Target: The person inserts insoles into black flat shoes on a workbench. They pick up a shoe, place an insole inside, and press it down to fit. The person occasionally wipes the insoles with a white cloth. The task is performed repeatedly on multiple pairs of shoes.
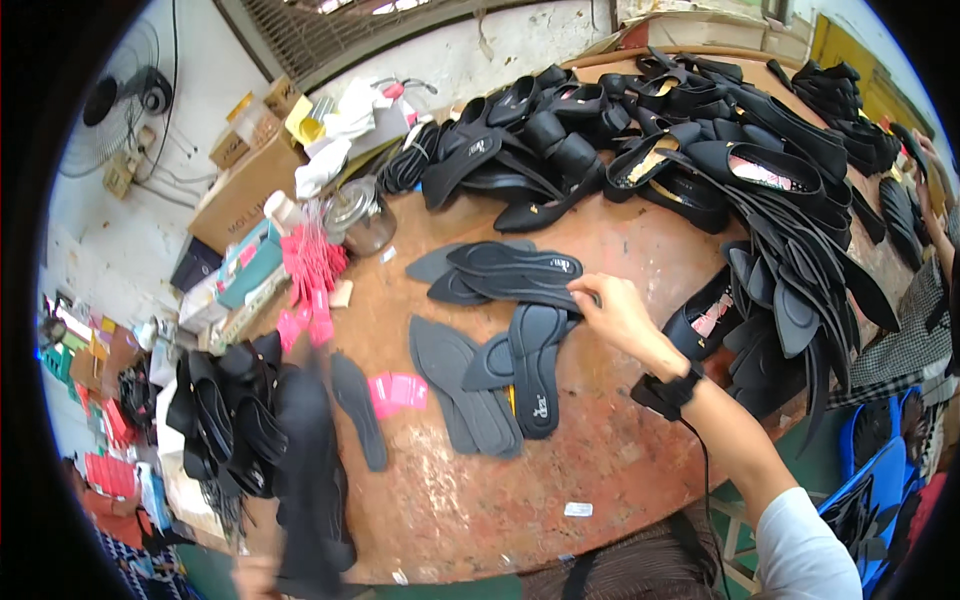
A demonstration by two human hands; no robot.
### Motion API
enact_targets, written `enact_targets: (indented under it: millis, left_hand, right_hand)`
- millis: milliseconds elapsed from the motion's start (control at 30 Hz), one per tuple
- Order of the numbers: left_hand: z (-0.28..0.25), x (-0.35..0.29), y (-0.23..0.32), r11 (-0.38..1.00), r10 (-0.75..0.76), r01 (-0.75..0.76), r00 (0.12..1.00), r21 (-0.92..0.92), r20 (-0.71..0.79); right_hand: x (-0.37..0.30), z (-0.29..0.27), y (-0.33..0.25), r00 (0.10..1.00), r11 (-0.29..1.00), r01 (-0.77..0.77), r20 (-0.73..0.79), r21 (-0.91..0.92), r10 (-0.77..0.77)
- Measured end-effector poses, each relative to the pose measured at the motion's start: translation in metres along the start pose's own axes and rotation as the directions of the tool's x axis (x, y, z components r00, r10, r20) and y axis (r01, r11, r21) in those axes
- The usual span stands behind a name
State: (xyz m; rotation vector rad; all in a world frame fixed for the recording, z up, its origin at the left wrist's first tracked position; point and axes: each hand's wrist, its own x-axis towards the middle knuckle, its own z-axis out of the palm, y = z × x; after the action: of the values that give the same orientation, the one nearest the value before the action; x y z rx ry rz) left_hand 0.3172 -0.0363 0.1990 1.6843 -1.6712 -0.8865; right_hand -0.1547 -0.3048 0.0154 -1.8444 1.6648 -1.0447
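Note:
My right hand (612, 308) pinches the heel end of a black insole (515, 260), the top one of a small pile. Beneath and in front of it lie more insoles: a dark padded one (538, 375) with white print at its heel, and grey pointed ones (455, 375) fanned out beside it. A single narrow insole (358, 410) rests farther left, next to pink tags (397, 392). At the lower left edge my left hand (257, 575) is smeared by motion. It is beside a blurred long black piece (308, 450); whether it grips that piece cannot be made out.
Black flat shoes (560, 180) and a heap of loose insoles (790, 290) crowd the table's back and right. More black shoes (225, 420) stand at the left edge. A glass jar (362, 215), pink tag strings (310, 265) and a cardboard box (245, 195) are at the back left.

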Motion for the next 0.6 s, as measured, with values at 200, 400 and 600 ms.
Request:
enact_targets:
  millis: [200, 400, 600]
  left_hand:
    - [-0.196, 0.078, -0.077, 0.949, 0.048, 0.160, 0.777, 0.270, -0.628]
    - [-0.136, 0.179, -0.106, 0.623, 0.494, 0.296, 0.568, 0.724, -0.658]
    - [0.181, 0.257, -0.017, 0.991, -0.036, 0.030, 0.998, 0.132, 0.044]
  right_hand:
    - [0.065, 0.080, 0.028, 0.980, 0.965, 0.196, 0.063, -0.172, -0.188]
    - [0.066, 0.069, 0.016, 0.973, 0.940, 0.156, 0.214, -0.304, -0.092]
    - [0.028, 0.035, -0.012, 0.980, 0.989, -0.064, 0.178, -0.130, 0.087]
